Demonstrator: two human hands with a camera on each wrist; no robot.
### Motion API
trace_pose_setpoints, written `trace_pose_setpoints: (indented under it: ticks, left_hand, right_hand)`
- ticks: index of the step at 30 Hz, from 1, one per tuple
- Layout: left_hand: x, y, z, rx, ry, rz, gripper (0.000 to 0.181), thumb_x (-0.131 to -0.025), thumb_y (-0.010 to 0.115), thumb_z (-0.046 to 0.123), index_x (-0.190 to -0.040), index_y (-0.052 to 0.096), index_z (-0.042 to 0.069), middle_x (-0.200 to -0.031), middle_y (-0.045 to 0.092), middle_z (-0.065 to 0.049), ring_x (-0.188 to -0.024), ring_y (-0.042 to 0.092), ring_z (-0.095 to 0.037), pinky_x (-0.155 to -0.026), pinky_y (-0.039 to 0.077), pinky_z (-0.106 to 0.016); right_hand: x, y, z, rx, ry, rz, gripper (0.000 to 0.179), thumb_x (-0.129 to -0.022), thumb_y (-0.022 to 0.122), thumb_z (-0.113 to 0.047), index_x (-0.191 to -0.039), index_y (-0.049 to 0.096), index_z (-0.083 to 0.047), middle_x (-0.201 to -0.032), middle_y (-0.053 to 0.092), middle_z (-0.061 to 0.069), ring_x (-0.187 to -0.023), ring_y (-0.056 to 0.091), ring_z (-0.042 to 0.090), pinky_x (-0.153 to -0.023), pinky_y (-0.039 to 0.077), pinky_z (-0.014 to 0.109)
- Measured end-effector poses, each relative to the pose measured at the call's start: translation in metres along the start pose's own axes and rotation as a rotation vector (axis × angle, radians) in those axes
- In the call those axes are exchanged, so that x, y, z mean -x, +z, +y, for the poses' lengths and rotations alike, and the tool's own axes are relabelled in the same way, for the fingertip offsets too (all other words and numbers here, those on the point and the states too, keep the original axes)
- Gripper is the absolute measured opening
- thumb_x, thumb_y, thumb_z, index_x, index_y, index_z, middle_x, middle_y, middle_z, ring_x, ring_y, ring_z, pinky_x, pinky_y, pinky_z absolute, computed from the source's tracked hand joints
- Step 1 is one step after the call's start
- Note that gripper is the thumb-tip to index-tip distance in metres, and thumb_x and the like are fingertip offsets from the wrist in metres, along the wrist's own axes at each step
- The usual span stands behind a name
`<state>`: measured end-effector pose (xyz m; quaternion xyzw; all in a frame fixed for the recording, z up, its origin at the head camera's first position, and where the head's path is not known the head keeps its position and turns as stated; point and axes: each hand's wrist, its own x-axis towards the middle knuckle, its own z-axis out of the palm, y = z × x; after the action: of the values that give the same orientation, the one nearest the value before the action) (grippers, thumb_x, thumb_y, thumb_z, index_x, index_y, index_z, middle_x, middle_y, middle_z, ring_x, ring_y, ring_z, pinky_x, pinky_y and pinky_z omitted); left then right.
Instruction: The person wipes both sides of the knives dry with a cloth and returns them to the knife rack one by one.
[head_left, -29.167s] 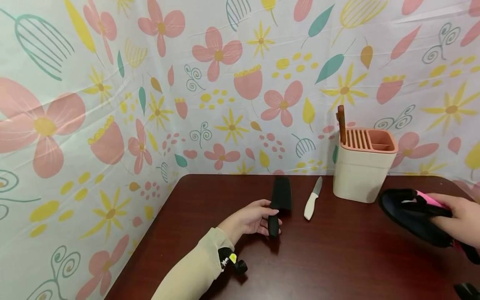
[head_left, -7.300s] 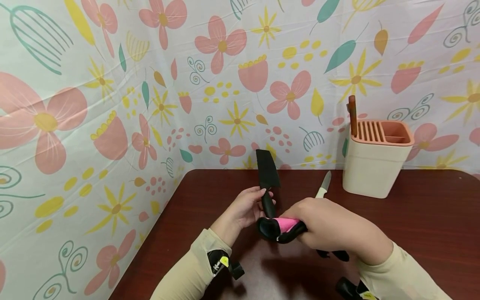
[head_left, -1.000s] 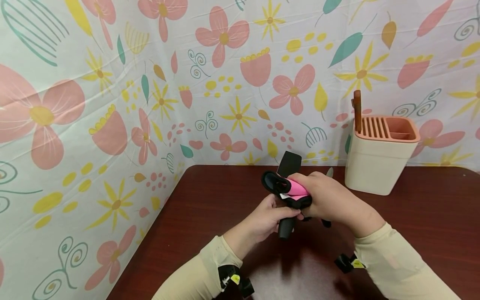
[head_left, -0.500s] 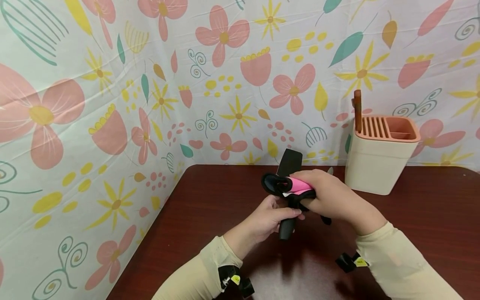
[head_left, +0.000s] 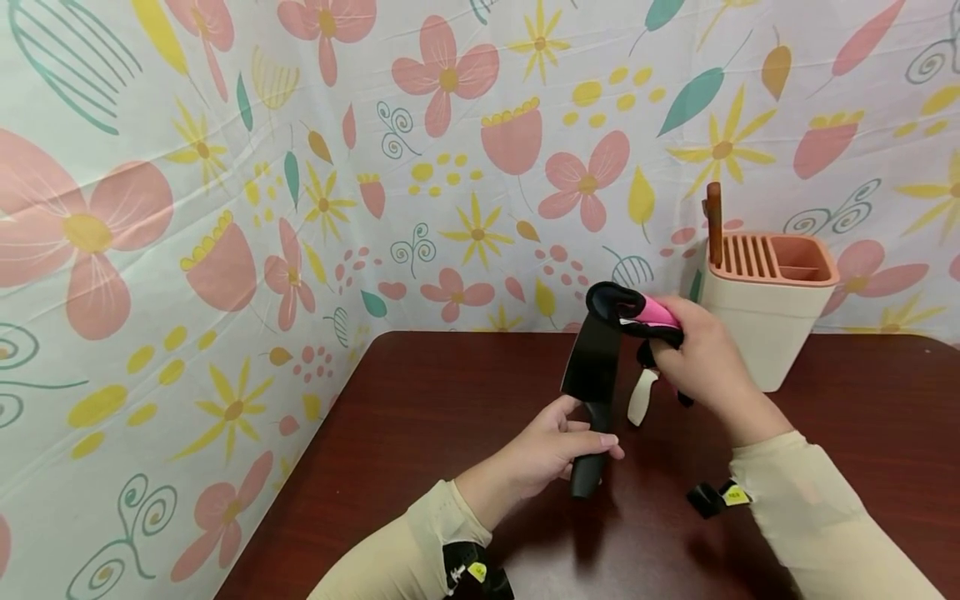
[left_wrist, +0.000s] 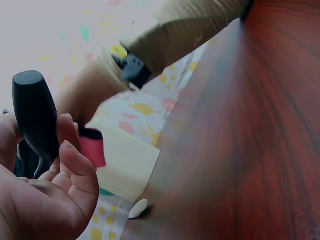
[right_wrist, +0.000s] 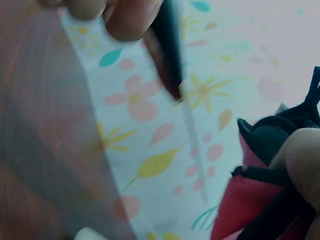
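My left hand [head_left: 551,446] grips the handle of a black cleaver [head_left: 595,367], its blade raised and pointing away from me. In the left wrist view the butt of the cleaver handle [left_wrist: 36,117] stands up beside my curled fingers. My right hand [head_left: 701,354] holds a folded pink cloth with thick black edging [head_left: 633,310], which overlaps the far end of the blade. The right wrist view shows the pink side of the cloth [right_wrist: 250,205] under my thumb, and the blade nearly edge-on. Beneath the cloth lies a small knife with a white handle [head_left: 641,398], its blade hidden.
A cream knife block [head_left: 765,333] with a coral slotted top stands at the back right. A brown-handled knife [head_left: 715,223] sticks up from its left side. The dark red wooden table [head_left: 420,408] meets a flower-printed sheet [head_left: 465,208] behind and at the left.
My right hand has drawn the cloth from near the cleaver's handle up toward the blade's far end. The blade now shows bare, and the white knife handle has come into view.
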<state>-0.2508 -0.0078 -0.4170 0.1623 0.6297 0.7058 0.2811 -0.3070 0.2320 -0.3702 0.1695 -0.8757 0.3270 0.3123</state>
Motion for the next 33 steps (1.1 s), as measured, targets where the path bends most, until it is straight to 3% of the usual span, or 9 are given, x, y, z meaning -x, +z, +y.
trace_pose_setpoints:
  ticks: [5,8,13,17,23,33]
  left_hand:
    - [0.002,0.005,0.000,-0.019,-0.014,-0.028,0.047,-0.096,0.068,0.009,-0.136,0.051,0.028,-0.091,0.076,-0.003,-0.080,0.071,-0.008,-0.064,0.056,-0.029]
    - [0.003,0.007,0.000,-0.013,-0.005,-0.028,0.049,-0.094,0.067,0.004,-0.136,0.053,0.026,-0.089,0.074,-0.005,-0.079,0.070,-0.009,-0.063,0.057,-0.030]
    - [0.003,0.007,-0.002,0.004,0.003,-0.024,0.049,-0.093,0.066,0.000,-0.135,0.055,0.023,-0.084,0.070,-0.002,-0.074,0.068,-0.011,-0.060,0.057,-0.030]
    - [0.001,0.005,-0.004,0.009,-0.005,-0.032,0.048,-0.093,0.066,0.000,-0.133,0.054,0.024,-0.082,0.070,-0.001,-0.070,0.067,-0.011,-0.059,0.057,-0.030]
    - [-0.001,0.003,-0.004,0.007,-0.009,-0.030,0.047,-0.093,0.066,0.001,-0.132,0.055,0.026,-0.081,0.071,0.001,-0.071,0.068,-0.010,-0.060,0.057,-0.030]
    - [-0.002,-0.004,-0.001,-0.011,-0.004,-0.002,0.047,-0.096,0.066,0.009,-0.138,0.052,0.024,-0.080,0.071,0.002,-0.071,0.067,-0.011,-0.061,0.057,-0.029]
  right_hand:
    - [0.002,0.014,0.013,0.025,0.028,0.012,0.036,-0.083,0.066,0.002,-0.117,0.070,-0.009,-0.110,0.071,0.019,-0.097,0.064,0.038,-0.087,0.049,0.059]
    - [0.003,0.022,0.017,0.038,0.014,-0.026,0.041,-0.083,0.065,0.003,-0.122,0.071,-0.009,-0.117,0.072,0.020,-0.103,0.065,0.040,-0.090,0.050,0.061]
    - [0.006,0.026,0.018,0.061,0.012,-0.093,0.052,-0.078,0.063,0.004,-0.128,0.070,-0.011,-0.120,0.072,0.020,-0.101,0.066,0.040,-0.086,0.051,0.059]
    - [0.006,0.027,0.018,0.072,0.014,-0.104,0.050,-0.079,0.063,0.004,-0.126,0.071,-0.010,-0.119,0.072,0.020,-0.100,0.066,0.040,-0.085,0.051,0.058]
    - [0.006,0.025,0.010,0.083,0.006,-0.152,0.047,-0.080,0.065,0.002,-0.124,0.072,-0.012,-0.118,0.073,0.018,-0.099,0.068,0.037,-0.086,0.052,0.057]
    - [0.010,0.029,-0.018,0.063,-0.013,-0.269,0.051,-0.080,0.065,0.001,-0.126,0.073,-0.019,-0.118,0.075,0.010,-0.092,0.066,0.025,-0.077,0.051,0.044]
